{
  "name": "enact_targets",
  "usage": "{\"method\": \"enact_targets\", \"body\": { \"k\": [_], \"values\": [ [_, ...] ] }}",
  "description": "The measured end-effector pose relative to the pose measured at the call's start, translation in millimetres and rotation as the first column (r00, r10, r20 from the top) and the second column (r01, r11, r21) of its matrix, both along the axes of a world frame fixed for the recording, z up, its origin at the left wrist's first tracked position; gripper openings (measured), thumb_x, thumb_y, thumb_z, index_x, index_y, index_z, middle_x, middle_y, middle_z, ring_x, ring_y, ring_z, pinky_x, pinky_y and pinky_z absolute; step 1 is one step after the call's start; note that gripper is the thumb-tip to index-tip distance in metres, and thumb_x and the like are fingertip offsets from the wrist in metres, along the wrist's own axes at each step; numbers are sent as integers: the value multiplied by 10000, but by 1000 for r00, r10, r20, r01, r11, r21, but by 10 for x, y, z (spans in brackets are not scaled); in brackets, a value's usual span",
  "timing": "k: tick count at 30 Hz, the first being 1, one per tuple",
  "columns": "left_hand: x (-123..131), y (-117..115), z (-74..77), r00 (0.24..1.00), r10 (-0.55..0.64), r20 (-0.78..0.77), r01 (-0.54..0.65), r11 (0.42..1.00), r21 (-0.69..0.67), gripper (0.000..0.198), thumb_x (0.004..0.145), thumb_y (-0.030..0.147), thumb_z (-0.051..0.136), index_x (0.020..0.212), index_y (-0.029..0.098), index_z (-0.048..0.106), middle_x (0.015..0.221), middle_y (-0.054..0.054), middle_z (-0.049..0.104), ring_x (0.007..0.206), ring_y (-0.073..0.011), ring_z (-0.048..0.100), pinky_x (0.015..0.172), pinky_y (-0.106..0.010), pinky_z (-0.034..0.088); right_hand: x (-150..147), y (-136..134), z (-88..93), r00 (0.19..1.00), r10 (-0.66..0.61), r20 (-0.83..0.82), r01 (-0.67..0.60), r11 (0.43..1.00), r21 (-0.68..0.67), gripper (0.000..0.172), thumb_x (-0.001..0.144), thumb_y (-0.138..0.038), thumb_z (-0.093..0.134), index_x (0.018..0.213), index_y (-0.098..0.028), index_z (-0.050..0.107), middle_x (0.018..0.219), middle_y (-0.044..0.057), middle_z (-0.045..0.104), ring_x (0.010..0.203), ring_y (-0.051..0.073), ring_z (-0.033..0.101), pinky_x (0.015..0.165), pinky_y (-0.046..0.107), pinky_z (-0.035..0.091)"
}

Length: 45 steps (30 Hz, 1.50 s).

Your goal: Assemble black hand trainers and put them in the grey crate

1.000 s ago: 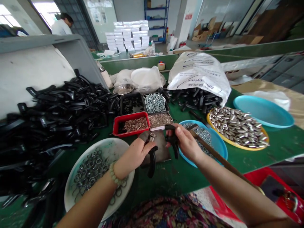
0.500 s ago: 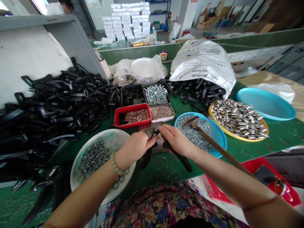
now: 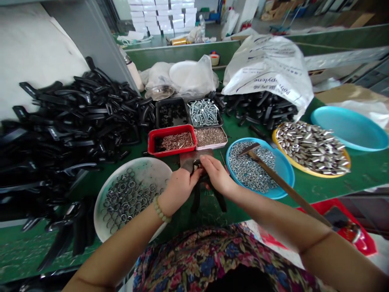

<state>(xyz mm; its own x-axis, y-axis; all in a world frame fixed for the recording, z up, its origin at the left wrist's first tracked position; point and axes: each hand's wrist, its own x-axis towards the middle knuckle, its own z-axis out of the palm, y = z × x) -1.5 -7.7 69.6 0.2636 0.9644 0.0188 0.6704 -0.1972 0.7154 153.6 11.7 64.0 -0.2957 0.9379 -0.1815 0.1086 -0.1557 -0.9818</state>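
The hands (image 3: 178,190) can pass between white basin (image 3: 150,169) and blue tray (image 3: 283,165), but a hammer (image 3: 284,185) obstructs the latter.

Held tool (image 3: 196,198): blk handles matt, plast.-looking; coil spring (image 3: 195,166) bare shiny metal. Plate (image 3: 187,155) below: flat, dull metal. Rings (image 3: 130,190): bright metal, in white basin (image 3: 153,164), smooth plast. w/ grubby smears. Blk parts (image 3: 91,111): glossy, smooth; plast. or coated metal, can't tell. Red tray (image 3: 152,145): shiny plast., w/ coppery metal pins (image 3: 178,141). Screws (image 3: 203,113): bright silvery metal. Hammer (image 3: 282,184): wood handle, worn matt; head dull dark metal. Sleeves (image 3: 313,148): polished metal. Blue tray (image 3: 351,129): smooth plast., slight gloss. Printed bag (image 3: 270,61): thin creased plast. Bracelet (image 3: 157,209): smooth beads, soft sheen. Floral garment (image 3: 194,257): matt cloth. Benchtop (image 3: 237,215): scuffed, semi-matt.
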Motion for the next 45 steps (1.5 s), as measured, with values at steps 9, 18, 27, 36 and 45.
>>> {"method": "enact_targets", "body": {
  "k": [9, 18, 27, 36, 45],
  "values": [
    [54, 72, -3, 907, -185, -377, 288, 928, 236, 171, 908, 199, 435, 1012, 168, 566, 1014, -98, 578, 956, -221, 559, 858, -365, 473, -326, 1546, -114, 333, -110, 936, -754, 566, 335, 174, 838, -244, 559, 804, -145, 698, 945, 163, 678, 1025, 310, 486, 888, 467, 293],
    [-245, 970, -168, 852, 43, -522, 80, 974, 211, 270, 922, 229, 394, 1014, 116, 621, 1034, -149, 625, 969, -235, 595, 884, -342, 451, -420, 1638, -146, 297, -106, 949, -801, 513, 308, 203, 835, -96, 483, 851, -119, 683, 910, 161, 691, 977, 283, 517, 950, 456, 243],
    [-472, 1634, -408, 792, -21, -611, 63, 997, 47, 222, 841, 226, 511, 976, 146, 670, 947, -122, 692, 883, -226, 646, 821, -295, 465, 471, 790, -97, 819, 43, 572, -397, 763, 510, 258, 925, -218, 398, 1044, -219, 627, 934, 56, 634, 841, 173, 588, 797, 318, 447],
    [-502, 1664, -449, 888, 79, -454, -17, 990, 138, 247, 854, 201, 459, 976, 153, 668, 987, -106, 685, 876, -212, 625, 878, -329, 449, 725, 283, -464, 821, -35, 570, -193, 922, 335, 134, 879, -283, 517, 858, -223, 634, 859, 46, 670, 814, 197, 604, 760, 324, 444],
    [-113, 897, -254, 988, -147, 50, 135, 973, 189, 163, 809, 129, 492, 951, 156, 568, 1003, -54, 641, 875, -146, 610, 866, -289, 474, 707, 238, -493, 590, -102, 801, -368, 849, 379, 202, 943, -286, 442, 878, -191, 608, 853, 85, 658, 827, 201, 605, 755, 295, 422]
  ]
}}
